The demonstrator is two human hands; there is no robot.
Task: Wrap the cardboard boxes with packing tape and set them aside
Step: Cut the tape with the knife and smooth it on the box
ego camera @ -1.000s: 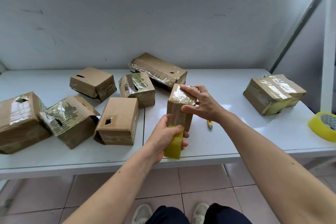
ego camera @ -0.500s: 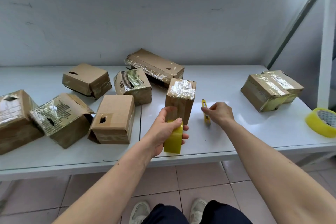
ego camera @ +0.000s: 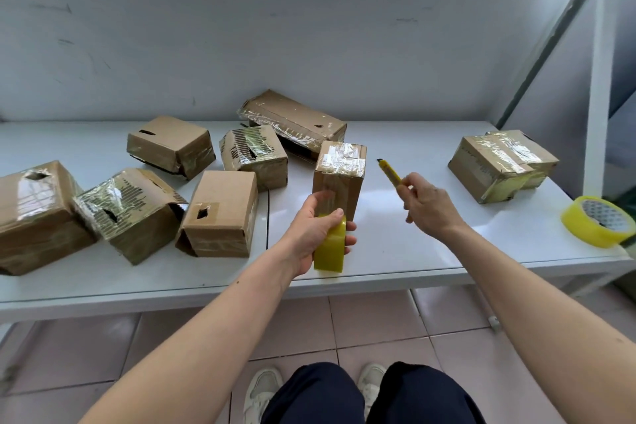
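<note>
Both bare forearms reach forward over the surface (ego camera: 395, 251). Left hand (ego camera: 315, 231) curls round a yellow tape roll (ego camera: 329, 248), thumb on top. Right hand (ego camera: 428, 205) is raised, knuckles up, fingers pinching a yellow cutter (ego camera: 390, 173) that points away.

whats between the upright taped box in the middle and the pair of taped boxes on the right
In the head view, the right hand holding a yellow utility knife sits between the upright box and the right-side boxes; beyond it, bare white table.
</note>
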